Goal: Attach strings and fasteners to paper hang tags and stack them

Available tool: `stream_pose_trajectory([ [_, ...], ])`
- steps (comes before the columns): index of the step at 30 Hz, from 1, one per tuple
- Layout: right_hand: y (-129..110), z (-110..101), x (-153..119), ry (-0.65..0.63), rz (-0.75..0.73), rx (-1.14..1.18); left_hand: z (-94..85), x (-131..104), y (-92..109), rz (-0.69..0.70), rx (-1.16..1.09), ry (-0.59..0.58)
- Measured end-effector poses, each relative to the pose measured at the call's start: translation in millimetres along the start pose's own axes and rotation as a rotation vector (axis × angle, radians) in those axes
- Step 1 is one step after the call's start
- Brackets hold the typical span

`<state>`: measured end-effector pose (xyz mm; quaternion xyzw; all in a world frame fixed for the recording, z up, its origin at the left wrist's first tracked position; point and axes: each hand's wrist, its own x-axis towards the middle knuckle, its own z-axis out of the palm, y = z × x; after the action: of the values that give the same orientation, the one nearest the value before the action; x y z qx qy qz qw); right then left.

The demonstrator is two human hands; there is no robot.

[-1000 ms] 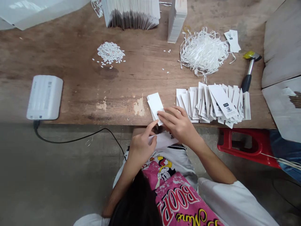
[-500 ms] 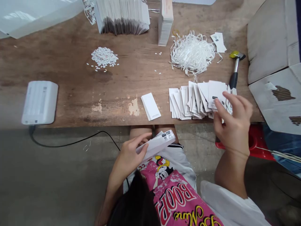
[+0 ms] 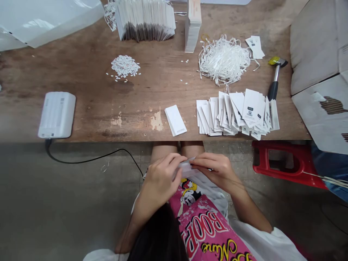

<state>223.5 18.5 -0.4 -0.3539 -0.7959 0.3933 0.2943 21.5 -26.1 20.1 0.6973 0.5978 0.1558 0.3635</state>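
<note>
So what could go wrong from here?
The loose row of white printed cards lies right along the front edge of the brown wooden table, so a brush from the right hand might tip some off. The thin white pieces between both hands are over the lap and could slip. The black cable dangles in a loop, so a snag might tug the white plastic box.

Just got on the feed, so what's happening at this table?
The person's left hand and right hand both hold pale cards over the lap. On the table lie a small stack of cards, a spread pile of tags and a tangle of white strings.
</note>
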Motion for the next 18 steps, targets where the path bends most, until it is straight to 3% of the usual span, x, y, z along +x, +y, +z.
stream_pose_trajectory([
  [5, -3, 4, -2, 0.031, -0.066, -0.017, 7.8, 6, 0, -0.083, -0.314, -0.005],
  [11, -1, 6, -2, 0.054, -0.385, -0.304, 8.6, 11, -18, -0.225, -0.668, -0.024],
  [14, -6, -1, 9, 0.071, -0.33, -0.2, 6.9, 14, -22, -0.203, -0.556, 0.023],
  [18, -2, -17, 49, 0.105, -0.148, -0.098, 5.2, 25, -19, -0.208, -0.046, 0.087],
])
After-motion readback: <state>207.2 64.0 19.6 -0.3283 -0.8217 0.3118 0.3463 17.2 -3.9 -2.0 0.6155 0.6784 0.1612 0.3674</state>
